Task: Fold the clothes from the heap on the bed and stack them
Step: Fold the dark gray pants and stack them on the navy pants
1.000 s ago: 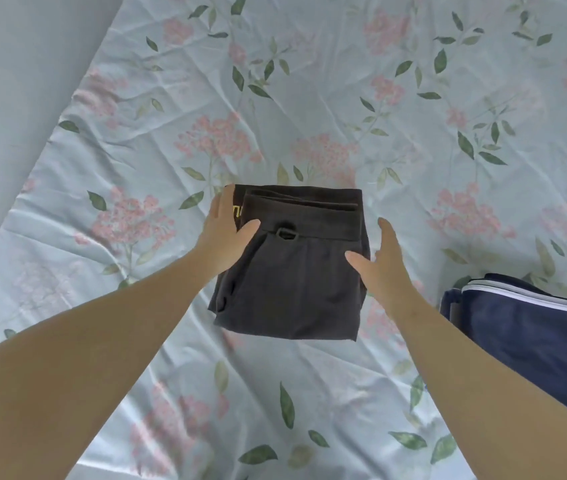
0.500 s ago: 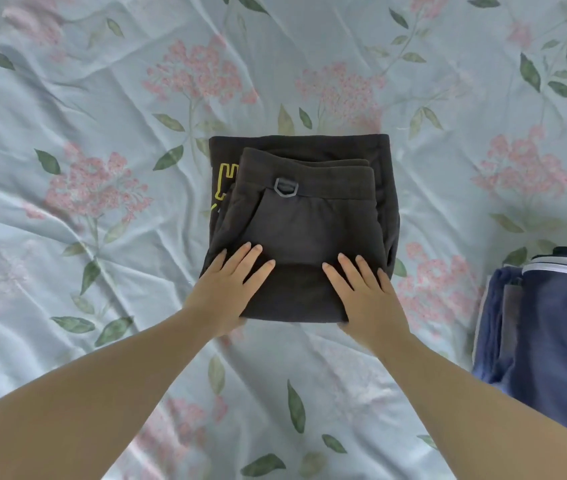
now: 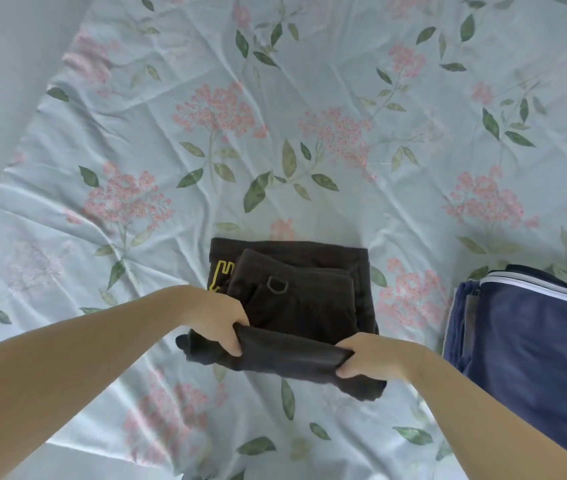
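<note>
A folded dark brown garment (image 3: 304, 306) with a metal ring and a yellow print lies on the flowered sheet in the middle of the view. Its near edge is lifted off the sheet and bunched into a roll. My left hand (image 3: 218, 323) grips the left end of that lifted edge, fingers curled round the cloth. My right hand (image 3: 366, 356) grips the right end the same way. Both forearms reach in from the bottom corners.
A folded navy blue garment (image 3: 531, 344) with white stripes lies at the right, close to the brown one. The pale blue sheet (image 3: 309, 133) with pink flowers stretches away ahead. The bed's left edge (image 3: 43, 109) runs diagonally, with grey floor beyond.
Both hands lay flat on the garment's near part; now they have curled round its near edge and raised it. The view has tilted up, so the garment sits lower in frame.
</note>
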Demonstrator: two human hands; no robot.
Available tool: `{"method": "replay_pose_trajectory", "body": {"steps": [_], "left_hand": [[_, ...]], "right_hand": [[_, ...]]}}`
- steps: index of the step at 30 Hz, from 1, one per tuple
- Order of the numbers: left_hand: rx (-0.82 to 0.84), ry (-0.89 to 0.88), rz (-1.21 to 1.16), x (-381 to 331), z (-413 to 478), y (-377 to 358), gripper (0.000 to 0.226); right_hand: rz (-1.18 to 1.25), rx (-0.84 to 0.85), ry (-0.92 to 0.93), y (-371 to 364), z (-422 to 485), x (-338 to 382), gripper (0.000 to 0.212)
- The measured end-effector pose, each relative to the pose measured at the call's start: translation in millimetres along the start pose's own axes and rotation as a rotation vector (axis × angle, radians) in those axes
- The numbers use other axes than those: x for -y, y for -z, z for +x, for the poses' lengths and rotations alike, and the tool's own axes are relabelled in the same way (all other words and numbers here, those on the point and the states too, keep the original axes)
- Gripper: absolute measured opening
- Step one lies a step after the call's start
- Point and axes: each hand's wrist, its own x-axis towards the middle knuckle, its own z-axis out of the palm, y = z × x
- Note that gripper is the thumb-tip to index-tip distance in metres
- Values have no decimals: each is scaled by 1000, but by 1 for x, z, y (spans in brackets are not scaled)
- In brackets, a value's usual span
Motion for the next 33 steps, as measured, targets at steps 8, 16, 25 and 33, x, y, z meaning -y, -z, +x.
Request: {"method": "replay_pose_trajectory", "body": {"steps": [8,16,25,33], "left_hand": [[-342,12,-393,9,-13,30,4],[-891,343,-39,26,49,19,23],[-1050,182,325,18,97,-60,57],[-1162,243,42,27,118,-68,56]], "right_hand": [[288,-497,40,25,-15,-7,5],[-334,-1346,-66,14,42,19,27],[-474,-906,-124,-30,107,-3,53],[-362,-1092,-19,-29,129,-15,55]]}}
